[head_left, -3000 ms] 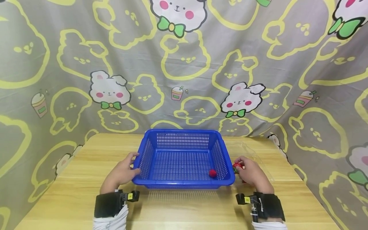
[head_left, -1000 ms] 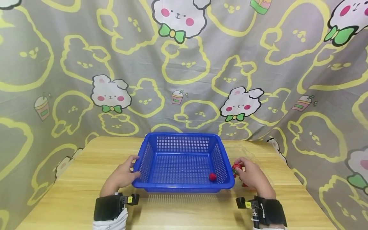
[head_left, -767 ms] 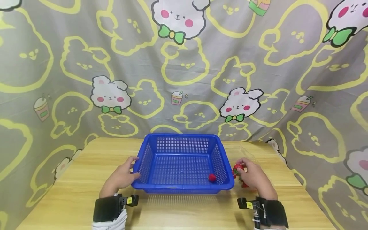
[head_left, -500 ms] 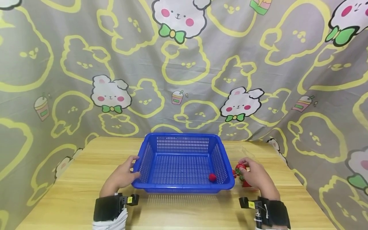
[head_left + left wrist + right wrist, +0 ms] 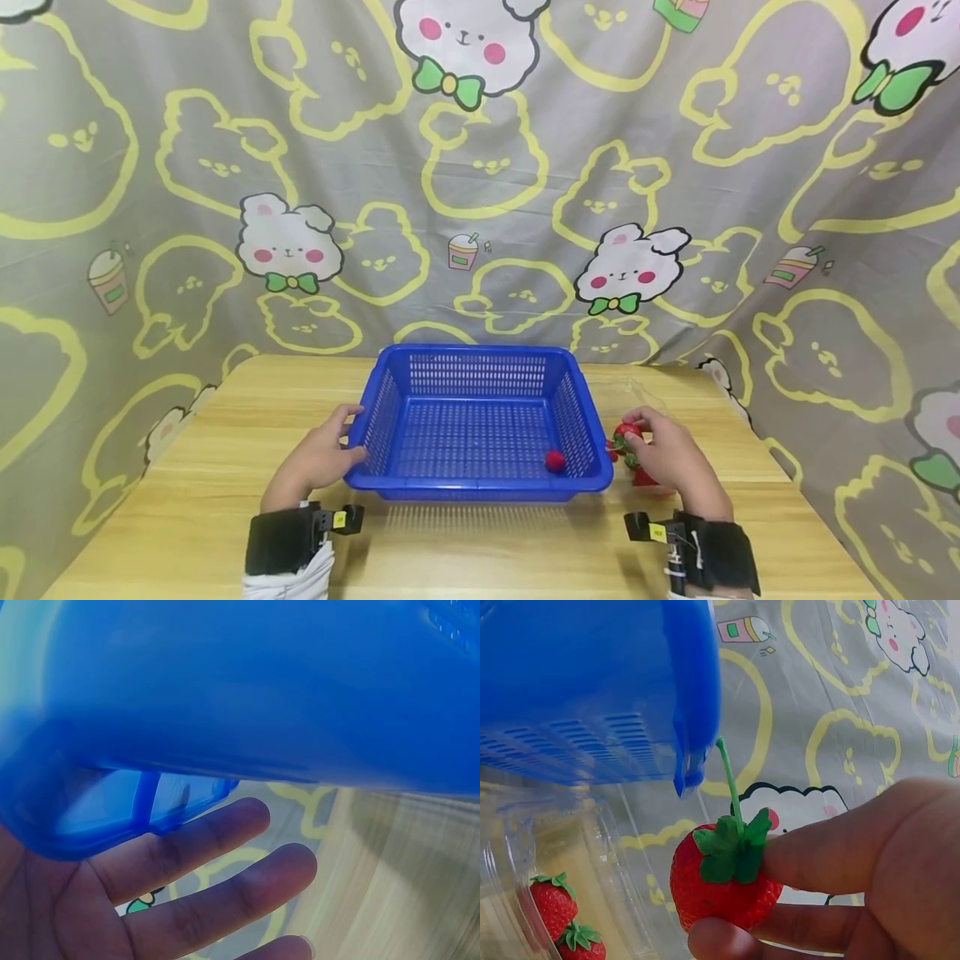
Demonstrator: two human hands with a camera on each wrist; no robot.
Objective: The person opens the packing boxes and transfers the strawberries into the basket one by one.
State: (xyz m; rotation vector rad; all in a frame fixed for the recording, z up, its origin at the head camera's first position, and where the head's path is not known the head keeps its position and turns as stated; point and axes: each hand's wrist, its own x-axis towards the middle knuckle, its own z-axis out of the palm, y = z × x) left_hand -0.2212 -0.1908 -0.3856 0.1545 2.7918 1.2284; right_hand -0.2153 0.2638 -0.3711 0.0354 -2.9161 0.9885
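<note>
My left hand rests against the left rim of a blue plastic basket. The left wrist view shows its fingers stretched out below the rim. A red strawberry lies in the basket's front right corner. Just right of the basket, my right hand pinches another strawberry between thumb and fingers, its green leaves and stem uppermost in the right wrist view. Beneath that hand is a clear plastic container with more strawberries inside; the hand hides part of it in the head view.
The basket's right wall stands between the right hand and the basket's inside. Wooden tabletop extends around the basket. A grey patterned curtain hangs behind and along both sides.
My right hand has risen slightly and shifted a little rightward with the strawberry, uncovering more of the strawberries below. The left hand and basket have stayed in place.
</note>
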